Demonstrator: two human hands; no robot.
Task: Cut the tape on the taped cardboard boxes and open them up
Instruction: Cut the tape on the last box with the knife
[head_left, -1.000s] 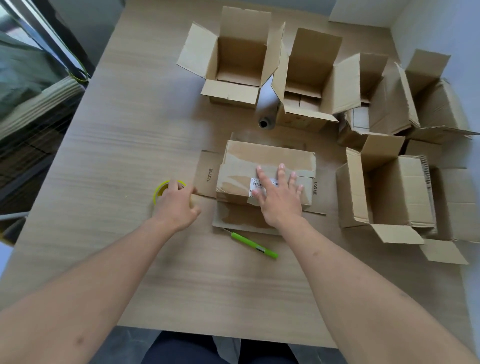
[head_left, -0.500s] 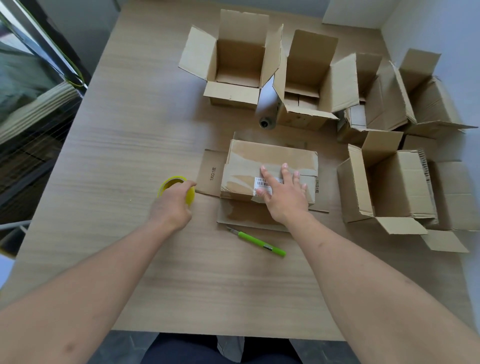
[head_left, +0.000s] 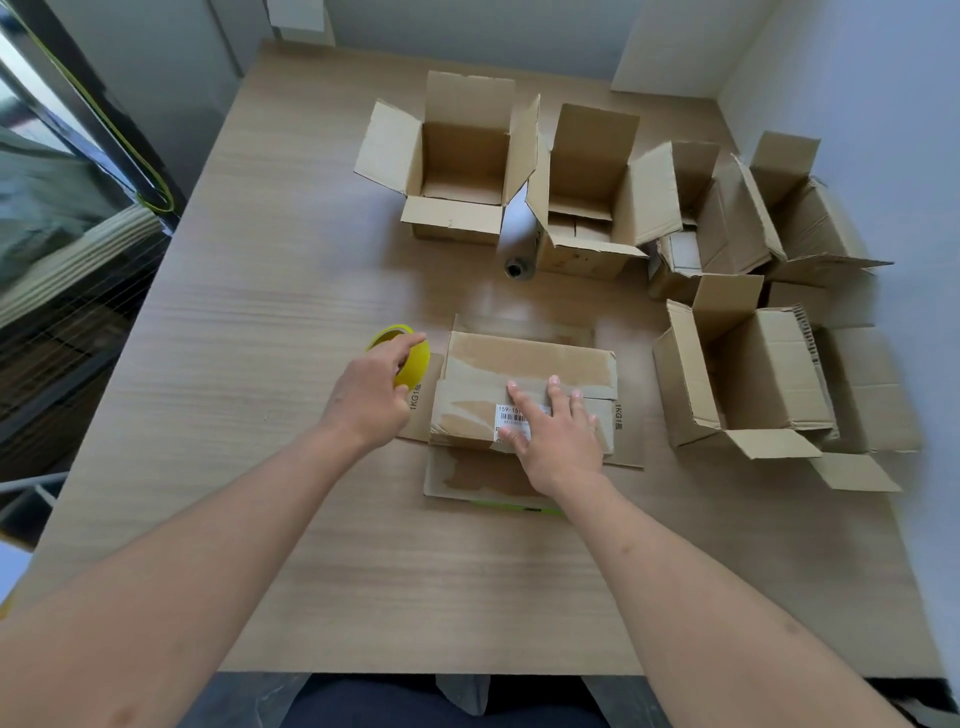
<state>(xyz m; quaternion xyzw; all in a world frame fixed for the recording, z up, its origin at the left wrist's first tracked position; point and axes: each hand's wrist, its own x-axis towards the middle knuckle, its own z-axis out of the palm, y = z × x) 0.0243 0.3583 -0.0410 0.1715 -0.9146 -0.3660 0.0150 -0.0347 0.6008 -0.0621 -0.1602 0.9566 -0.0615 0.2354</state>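
Both forearms are bare from the bottom corners of the view up to the wrists, with no sleeve showing on either. The left hand (head_left: 370, 400) and the right hand (head_left: 558, 441) wear no gloves; no ring, watch or band is visible on them. The fingernails are short and unpainted. Below the near edge of the table (head_left: 311, 597), dark navy clothing (head_left: 415, 706) covers the lap.

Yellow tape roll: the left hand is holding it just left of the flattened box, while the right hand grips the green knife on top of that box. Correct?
Not quite. The right hand holds no knife; it presses flat, fingers spread, on the flattened box. The head view shows only a green sliver at the box's near edge, probably the knife. The left hand does hold the yellow tape roll just left of the box.
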